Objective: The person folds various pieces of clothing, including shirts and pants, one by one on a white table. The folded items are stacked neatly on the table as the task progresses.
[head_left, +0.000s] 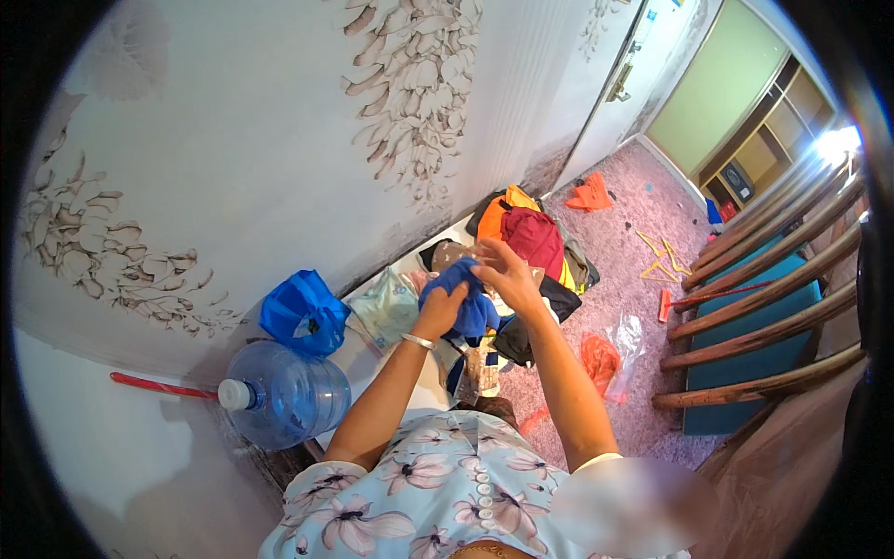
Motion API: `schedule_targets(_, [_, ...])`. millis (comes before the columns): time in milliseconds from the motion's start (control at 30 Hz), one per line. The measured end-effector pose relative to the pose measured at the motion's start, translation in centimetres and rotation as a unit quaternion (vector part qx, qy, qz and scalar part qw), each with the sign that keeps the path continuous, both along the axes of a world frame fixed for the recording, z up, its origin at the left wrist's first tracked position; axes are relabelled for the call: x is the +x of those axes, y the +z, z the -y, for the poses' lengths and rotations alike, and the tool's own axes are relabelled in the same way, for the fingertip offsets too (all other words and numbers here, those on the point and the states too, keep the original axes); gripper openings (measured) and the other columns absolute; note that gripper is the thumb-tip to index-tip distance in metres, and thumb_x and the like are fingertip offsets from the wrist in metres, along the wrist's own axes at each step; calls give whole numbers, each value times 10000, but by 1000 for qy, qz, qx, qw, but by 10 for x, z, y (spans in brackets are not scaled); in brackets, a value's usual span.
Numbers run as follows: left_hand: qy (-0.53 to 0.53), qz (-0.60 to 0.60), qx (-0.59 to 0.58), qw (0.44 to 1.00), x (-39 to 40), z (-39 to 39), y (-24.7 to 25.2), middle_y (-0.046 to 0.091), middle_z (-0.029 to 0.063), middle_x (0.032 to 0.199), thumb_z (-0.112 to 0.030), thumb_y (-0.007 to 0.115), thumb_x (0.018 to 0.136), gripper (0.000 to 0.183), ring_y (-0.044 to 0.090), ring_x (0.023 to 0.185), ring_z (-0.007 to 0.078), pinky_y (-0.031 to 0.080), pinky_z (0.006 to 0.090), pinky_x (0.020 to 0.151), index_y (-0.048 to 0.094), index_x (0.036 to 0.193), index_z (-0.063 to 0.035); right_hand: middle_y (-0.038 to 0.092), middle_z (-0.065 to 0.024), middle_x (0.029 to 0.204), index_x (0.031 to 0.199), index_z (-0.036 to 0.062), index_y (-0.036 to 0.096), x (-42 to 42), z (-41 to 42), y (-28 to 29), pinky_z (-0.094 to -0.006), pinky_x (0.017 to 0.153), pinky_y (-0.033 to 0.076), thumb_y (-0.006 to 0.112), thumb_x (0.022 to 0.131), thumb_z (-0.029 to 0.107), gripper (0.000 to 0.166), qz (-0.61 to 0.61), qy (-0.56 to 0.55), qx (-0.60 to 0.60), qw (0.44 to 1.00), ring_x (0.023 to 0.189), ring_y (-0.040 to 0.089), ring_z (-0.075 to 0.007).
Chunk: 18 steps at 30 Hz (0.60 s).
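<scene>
A bunched blue cloth (469,307) is gripped in my left hand (441,307), with a bracelet at that wrist. My right hand (508,274) is raised at the cloth's upper right side, fingers spread and bent; whether its fingertips touch the cloth cannot be told. Below and behind the hands lie clothes on a low white surface: a pale green patterned garment (385,307) to the left, a dark red garment (533,241) with orange and yellow ones beyond, and a black garment (559,299) to the right.
A blue plastic bag (304,314) and a large water bottle (293,395) stand at the left by the wall. On the pink carpet (628,230) lie yellow hangers (656,260), a red plastic bag (599,360) and a clear one. Curved wooden slats (768,328) rise at the right.
</scene>
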<state>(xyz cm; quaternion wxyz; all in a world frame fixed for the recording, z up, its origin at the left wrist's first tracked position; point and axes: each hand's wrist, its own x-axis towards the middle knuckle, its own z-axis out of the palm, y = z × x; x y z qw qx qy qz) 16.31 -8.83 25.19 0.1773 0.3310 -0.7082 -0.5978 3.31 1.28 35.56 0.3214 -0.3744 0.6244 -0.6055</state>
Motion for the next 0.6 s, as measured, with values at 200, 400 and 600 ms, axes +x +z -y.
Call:
schedule_targets(200, [34,-207,363,908,-2,9,17,667,110,989,-323,517,954,359,665,886,207,552,361,769,615,1035,13,604,-152,1151,1278,-3,493,20,-44,-56,-352,963,430,749,707,108,636,-178,-17,62,982,1104,556,-233])
schedule_targets(400, [56,-256,431,864,-1,-2,47,653,123,1047,-311,485,967,359,652,941,238,533,384,844,578,1117,2,641,-217,909,1081,48,618,43,-28,-74,-414,785,490,707,707,169,403,-274,-71,66,957,875,625,-376])
schedule_targets(600, [64,-215,482,847,24,7,47,608,136,1133,-335,484,963,367,605,1027,293,491,478,879,527,1195,-55,533,13,673,854,18,612,0,-25,-83,-251,579,387,468,851,136,187,2,-117,21,993,640,476,-80])
